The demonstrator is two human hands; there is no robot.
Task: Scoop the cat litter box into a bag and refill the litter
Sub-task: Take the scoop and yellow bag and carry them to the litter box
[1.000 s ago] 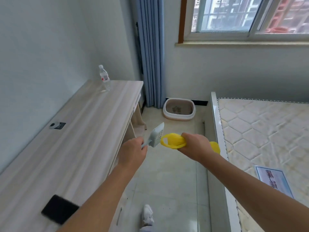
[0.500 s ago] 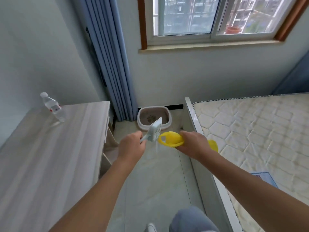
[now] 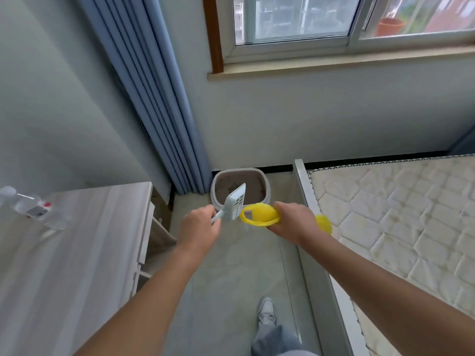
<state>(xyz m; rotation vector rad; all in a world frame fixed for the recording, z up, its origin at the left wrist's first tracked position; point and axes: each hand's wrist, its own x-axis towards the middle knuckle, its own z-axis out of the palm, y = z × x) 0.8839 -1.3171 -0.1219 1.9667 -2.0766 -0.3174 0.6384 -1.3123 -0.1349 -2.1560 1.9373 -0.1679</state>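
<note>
My left hand [image 3: 199, 227] has its fingers curled round the thin handle of a pale plastic scoop [image 3: 236, 205], whose flat slotted blade tilts upward. My right hand [image 3: 293, 222] grips a bunched yellow bag [image 3: 259, 214], thin and glossy. One loop pokes out towards the scoop, and most of the rest is hidden in the fist. The litter box [image 3: 239, 171], a rounded grey tray with a paler rim, sits on the floor against the wall, between the pleated curtain [image 3: 159, 98] and the bed. The scoop covers part of it, and the brown litter inside is too blurred to read. A clear bottle [image 3: 33, 209] smears across the wood-grain desk [image 3: 77, 253]. The quilted mattress [image 3: 398, 214] lies to the right.
</note>
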